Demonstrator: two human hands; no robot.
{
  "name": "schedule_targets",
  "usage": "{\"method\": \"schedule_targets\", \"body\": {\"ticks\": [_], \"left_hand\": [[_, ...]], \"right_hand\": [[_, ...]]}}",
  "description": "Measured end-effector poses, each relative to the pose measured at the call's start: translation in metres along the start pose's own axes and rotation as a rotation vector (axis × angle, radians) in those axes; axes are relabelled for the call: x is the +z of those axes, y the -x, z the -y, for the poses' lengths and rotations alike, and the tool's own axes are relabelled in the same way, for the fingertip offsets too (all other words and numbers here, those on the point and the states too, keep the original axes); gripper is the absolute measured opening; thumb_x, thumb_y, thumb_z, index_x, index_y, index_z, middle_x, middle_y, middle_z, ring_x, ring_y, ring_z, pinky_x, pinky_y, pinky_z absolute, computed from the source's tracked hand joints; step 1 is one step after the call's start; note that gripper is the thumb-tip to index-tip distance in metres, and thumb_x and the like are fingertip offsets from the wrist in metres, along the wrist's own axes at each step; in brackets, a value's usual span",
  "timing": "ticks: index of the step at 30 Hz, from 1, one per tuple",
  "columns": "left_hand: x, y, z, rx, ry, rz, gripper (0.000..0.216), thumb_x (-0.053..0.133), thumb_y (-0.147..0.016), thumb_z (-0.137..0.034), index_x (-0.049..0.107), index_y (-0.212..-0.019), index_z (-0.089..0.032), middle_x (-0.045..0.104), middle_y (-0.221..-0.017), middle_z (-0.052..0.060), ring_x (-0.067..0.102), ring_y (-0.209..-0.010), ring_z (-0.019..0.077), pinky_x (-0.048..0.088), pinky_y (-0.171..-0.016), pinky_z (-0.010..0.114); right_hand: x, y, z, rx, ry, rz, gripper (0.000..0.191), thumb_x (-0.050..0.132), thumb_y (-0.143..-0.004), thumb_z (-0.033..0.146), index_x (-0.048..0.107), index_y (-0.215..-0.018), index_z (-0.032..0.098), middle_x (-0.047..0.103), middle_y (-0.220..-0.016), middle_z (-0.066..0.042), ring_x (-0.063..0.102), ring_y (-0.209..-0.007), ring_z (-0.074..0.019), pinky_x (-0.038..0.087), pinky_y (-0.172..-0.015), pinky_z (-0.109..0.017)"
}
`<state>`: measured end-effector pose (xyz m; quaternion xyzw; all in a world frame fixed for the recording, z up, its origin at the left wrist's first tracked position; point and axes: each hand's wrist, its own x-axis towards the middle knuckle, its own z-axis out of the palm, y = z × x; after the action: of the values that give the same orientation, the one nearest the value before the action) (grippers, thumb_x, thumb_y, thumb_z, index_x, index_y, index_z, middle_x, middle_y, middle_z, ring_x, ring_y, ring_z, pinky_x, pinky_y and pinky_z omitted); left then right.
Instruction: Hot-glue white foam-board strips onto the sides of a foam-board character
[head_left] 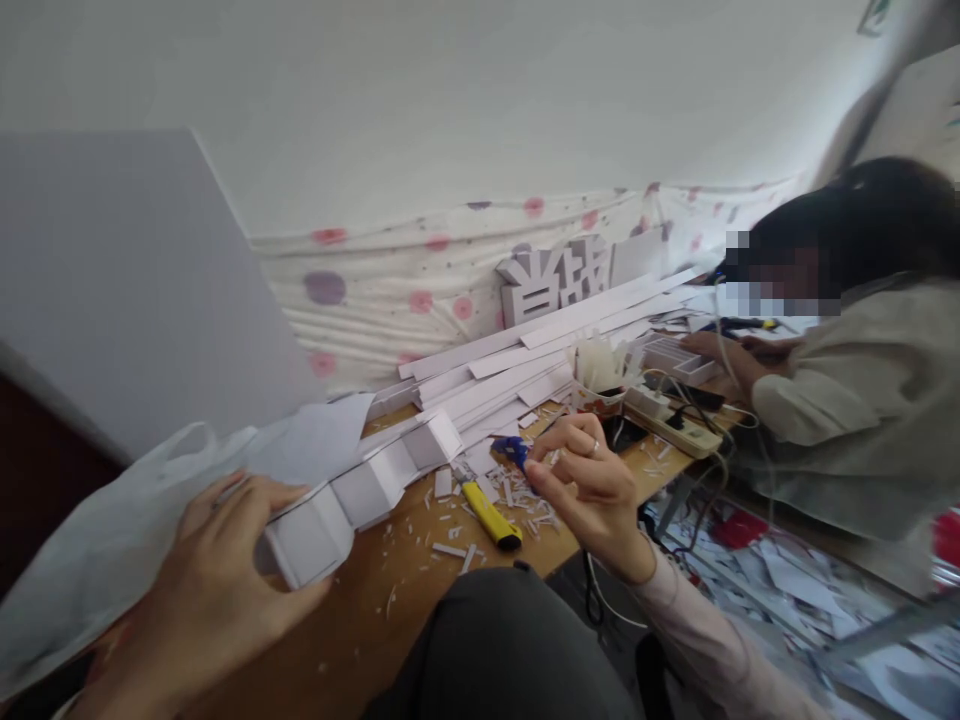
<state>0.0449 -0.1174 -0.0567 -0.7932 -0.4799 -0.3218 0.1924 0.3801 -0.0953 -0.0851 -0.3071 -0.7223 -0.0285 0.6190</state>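
My left hand (214, 570) grips the near end of a white, box-sided strip piece (367, 490) between thumb and fingers. The piece has several folded-looking compartments and slants up to the right over the table. My right hand (589, 475), a ring on one finger, is curled with thumb and fingertips close together. Just beyond its thumb is a blue object (512, 450), partly hidden by the hand; whether the fingers hold it is unclear. Between the hands, a yellow utility knife (489, 513) lies on the wooden table (420, 560) among white offcuts.
Long white strips (495, 370) lie along the wall behind. A tub of translucent sticks (598, 375) stands beside a power strip (679, 430) with cords. White block characters (555, 280) lean at the back. A plastic bag (97, 560) is at left; another person (847, 400) works at right.
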Motion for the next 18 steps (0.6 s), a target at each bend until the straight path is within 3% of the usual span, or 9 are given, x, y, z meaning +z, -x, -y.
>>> {"method": "schedule_targets", "body": {"ticks": [4, 6, 9, 11, 13, 15, 18], "left_hand": [[-0.005, -0.003, -0.006, 0.063, -0.091, 0.046, 0.038, 0.069, -0.068, -0.028, 0.053, -0.102, -0.026, 0.067, -0.09, 0.002, 0.066, -0.093, 0.0318, 0.053, -0.089, 0.054], [-0.004, -0.001, -0.006, 0.032, -0.078, 0.051, 0.04, 0.067, -0.068, -0.027, 0.053, -0.105, -0.025, 0.068, -0.094, 0.004, 0.066, -0.098, 0.0329, 0.053, -0.091, 0.056], [-0.004, 0.003, -0.005, 0.003, -0.043, 0.047, 0.043, 0.066, -0.068, -0.025, 0.053, -0.109, -0.025, 0.068, -0.099, 0.005, 0.067, -0.099, 0.0313, 0.054, -0.096, 0.058], [-0.004, 0.004, -0.006, 0.033, -0.022, 0.041, 0.043, 0.067, -0.07, -0.025, 0.053, -0.11, -0.025, 0.069, -0.1, 0.004, 0.069, -0.101, 0.0308, 0.053, -0.099, 0.058], [-0.006, 0.005, -0.009, 0.061, -0.017, 0.044, 0.044, 0.066, -0.071, -0.024, 0.052, -0.113, -0.025, 0.07, -0.101, 0.004, 0.07, -0.105, 0.0307, 0.056, -0.097, 0.054], [-0.006, 0.005, -0.011, 0.077, -0.027, 0.055, 0.047, 0.064, -0.071, -0.022, 0.052, -0.116, -0.025, 0.07, -0.104, 0.005, 0.071, -0.105, 0.0287, 0.061, -0.09, 0.046], [-0.007, 0.007, -0.014, 0.129, -0.037, 0.043, 0.044, 0.061, -0.073, -0.022, 0.052, -0.117, -0.022, 0.071, -0.105, 0.007, 0.073, -0.099, 0.0257, 0.064, -0.084, 0.041]], "right_hand": [[-0.002, 0.001, -0.009, -0.005, -0.118, 0.219, 0.033, 0.054, -0.097, 0.015, 0.061, -0.065, 0.022, 0.071, -0.07, -0.001, 0.061, -0.077, -0.0182, 0.046, -0.079, -0.037], [0.001, 0.003, -0.012, 0.019, -0.16, 0.285, 0.028, 0.054, -0.098, 0.016, 0.066, -0.074, 0.022, 0.075, -0.08, -0.003, 0.066, -0.081, -0.018, 0.05, -0.078, -0.034], [0.009, 0.006, -0.011, 0.017, -0.208, 0.325, 0.017, 0.058, -0.097, 0.015, 0.073, -0.097, 0.022, 0.078, -0.097, -0.004, 0.073, -0.09, -0.0172, 0.055, -0.081, -0.029], [0.015, 0.009, -0.006, 0.028, -0.231, 0.308, 0.019, 0.058, -0.096, 0.013, 0.073, -0.103, 0.023, 0.079, -0.1, -0.003, 0.075, -0.092, -0.0155, 0.057, -0.081, -0.025], [0.022, 0.009, 0.002, 0.064, -0.262, 0.287, 0.028, 0.054, -0.098, 0.011, 0.069, -0.116, 0.026, 0.08, -0.098, 0.0, 0.075, -0.088, -0.0134, 0.057, -0.08, -0.022], [0.033, 0.006, 0.009, 0.073, -0.281, 0.305, 0.041, 0.052, -0.099, 0.012, 0.055, -0.137, 0.028, 0.079, -0.105, -0.001, 0.075, -0.094, -0.0138, 0.058, -0.086, -0.025], [0.049, -0.006, 0.017, -0.029, -0.216, 0.376, 0.063, 0.065, -0.092, 0.02, 0.038, -0.149, 0.024, 0.066, -0.134, -0.01, 0.061, -0.125, -0.0219, 0.052, -0.106, -0.038]]}}
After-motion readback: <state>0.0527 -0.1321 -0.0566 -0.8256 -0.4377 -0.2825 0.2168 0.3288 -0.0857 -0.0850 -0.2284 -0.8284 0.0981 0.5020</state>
